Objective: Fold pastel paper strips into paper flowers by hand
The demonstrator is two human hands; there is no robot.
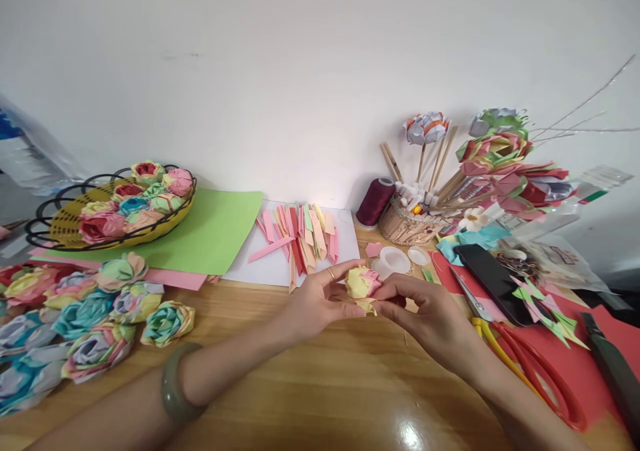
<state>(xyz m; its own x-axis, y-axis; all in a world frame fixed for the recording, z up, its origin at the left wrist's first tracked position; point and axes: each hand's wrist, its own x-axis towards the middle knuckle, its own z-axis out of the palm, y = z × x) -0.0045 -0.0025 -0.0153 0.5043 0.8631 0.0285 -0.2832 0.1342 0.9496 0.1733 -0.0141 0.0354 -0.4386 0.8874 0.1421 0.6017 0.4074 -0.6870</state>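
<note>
Between my two hands, above the wooden table (280, 397), is a small paper flower (361, 283) in yellow and pink. My left hand (320, 297) is closed on its left side, thumb below and fingers behind. The fingertips of my right hand (417, 304) pinch its lower right edge. Part of the flower is hidden by my fingers. Just behind it lie several folded paper strips (300, 234) in pink, red, peach and green on a white sheet (240, 264). A small white round container (395, 259) stands beyond my right hand.
At left are a yellow basket (65, 227) of paper flowers and several loose paper flowers (100, 351). At right stand a thread spool (375, 201) and a woven holder (410, 224) with sticks and flowers. Scissors (540, 371), a phone (493, 281) and red paper (575, 377) lie nearer.
</note>
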